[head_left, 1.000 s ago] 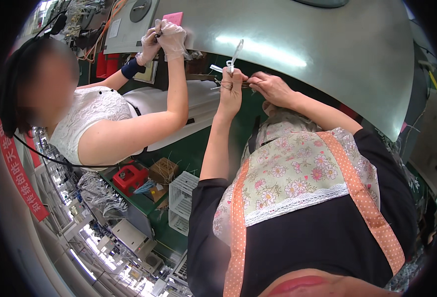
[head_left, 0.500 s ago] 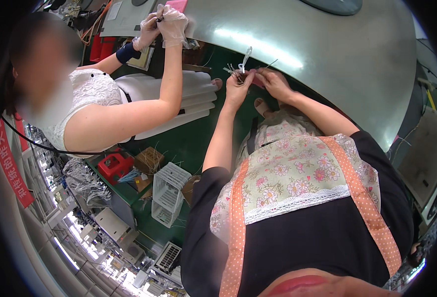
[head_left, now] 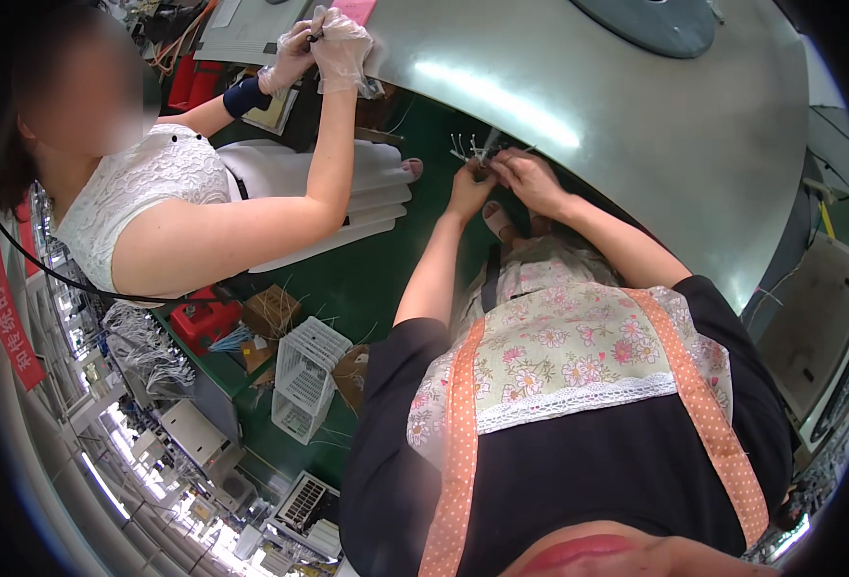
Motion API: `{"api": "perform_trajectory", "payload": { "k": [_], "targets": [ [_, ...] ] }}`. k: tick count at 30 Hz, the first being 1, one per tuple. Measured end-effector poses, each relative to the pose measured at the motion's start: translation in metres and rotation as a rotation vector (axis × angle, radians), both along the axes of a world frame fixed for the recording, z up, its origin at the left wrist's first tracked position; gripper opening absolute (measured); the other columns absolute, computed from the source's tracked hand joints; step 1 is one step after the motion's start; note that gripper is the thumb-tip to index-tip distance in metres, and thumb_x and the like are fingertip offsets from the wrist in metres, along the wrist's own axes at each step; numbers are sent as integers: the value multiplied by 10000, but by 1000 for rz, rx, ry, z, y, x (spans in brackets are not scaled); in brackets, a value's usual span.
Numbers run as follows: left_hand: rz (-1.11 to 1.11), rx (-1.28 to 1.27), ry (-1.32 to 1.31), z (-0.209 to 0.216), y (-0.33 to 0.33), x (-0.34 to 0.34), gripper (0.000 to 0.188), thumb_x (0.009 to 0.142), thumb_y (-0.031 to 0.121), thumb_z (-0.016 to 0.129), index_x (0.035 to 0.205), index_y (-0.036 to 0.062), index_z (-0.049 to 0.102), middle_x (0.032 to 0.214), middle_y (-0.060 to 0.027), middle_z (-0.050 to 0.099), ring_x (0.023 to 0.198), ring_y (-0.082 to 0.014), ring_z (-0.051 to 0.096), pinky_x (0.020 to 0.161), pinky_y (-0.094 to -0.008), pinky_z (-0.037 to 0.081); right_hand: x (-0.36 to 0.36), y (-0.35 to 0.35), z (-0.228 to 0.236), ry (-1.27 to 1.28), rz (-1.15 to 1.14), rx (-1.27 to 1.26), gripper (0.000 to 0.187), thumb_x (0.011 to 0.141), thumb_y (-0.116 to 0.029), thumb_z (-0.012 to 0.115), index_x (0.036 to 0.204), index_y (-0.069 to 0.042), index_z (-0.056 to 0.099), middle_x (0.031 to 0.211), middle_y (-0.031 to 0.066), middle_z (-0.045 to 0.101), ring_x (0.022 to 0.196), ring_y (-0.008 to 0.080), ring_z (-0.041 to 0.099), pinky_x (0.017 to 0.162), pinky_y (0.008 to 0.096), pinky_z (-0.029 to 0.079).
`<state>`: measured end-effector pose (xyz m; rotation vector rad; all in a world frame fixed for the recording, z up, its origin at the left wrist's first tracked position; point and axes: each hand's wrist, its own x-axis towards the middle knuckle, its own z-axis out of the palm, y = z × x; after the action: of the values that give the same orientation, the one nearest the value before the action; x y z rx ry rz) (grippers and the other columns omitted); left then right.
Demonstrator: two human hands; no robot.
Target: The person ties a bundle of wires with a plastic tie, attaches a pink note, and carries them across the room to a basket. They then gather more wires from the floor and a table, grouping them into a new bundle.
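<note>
Here's the left hand [head_left: 469, 191] closed round those thin wires [head_left: 474, 151], the right hand [head_left: 532, 181] curled close beside, its grip hidden from me: a snug bundle, tips level, works best.

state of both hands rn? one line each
Left hand: closed around a bundle of thin wires, pale ends sticking up.
Right hand: fingers bent in at the same bundle; whether its grip is closed cannot be told.

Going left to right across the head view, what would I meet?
Long red banner, red boxy container, white lattice plastic crate, wearer's bare left hand, wearer's bare right hand, dark grey round disc.
</note>
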<state>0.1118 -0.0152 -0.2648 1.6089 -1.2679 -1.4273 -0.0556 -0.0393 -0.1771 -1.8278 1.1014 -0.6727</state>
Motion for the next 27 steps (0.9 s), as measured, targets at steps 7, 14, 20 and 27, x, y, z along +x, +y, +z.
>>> {"api": "perform_trajectory", "payload": {
  "k": [7, 14, 20, 27],
  "targets": [
    [-24, -190, 138, 3, 5, -30, 366, 849, 198, 572, 1173, 29, 541, 1074, -127, 611, 948, -195, 577, 781, -322, 468, 23, 6, 25, -118, -233, -214, 524, 784, -125, 682, 1247, -28, 455, 1051, 159, 609, 995, 288, 605, 854, 337, 481],
    [-132, -233, -98, 24, 9, -32, 394, 854, 194, 557, 1196, 18, 470, 1180, -184, 529, 1094, -307, 513, 907, -395, 416, 32, -8, 57, -239, 31, -27, 300, 948, -229, 499, 1104, 25, 534, 889, 123, 618, 868, 193, 612, 810, 300, 474],
    [-47, -165, 78, 104, 4, -47, 418, 841, 151, 544, 1225, 14, 452, 1131, -165, 561, 1103, -256, 523, 914, -351, 423, 31, -20, 125, -424, -27, 473, 432, 953, -415, 446, 1036, -13, 579, 788, 34, 543, 739, 129, 527, 707, 243, 419],
    [-55, -203, 437, 94, 18, -63, 448, 837, 100, 527, 1254, 12, 389, 1133, -85, 510, 1046, -138, 470, 887, -274, 409, 25, -3, 176, -458, 154, 316, 276, 925, -297, 505, 947, -35, 588, 655, -59, 395, 619, 17, 374, 571, 164, 297]
  ]
}}
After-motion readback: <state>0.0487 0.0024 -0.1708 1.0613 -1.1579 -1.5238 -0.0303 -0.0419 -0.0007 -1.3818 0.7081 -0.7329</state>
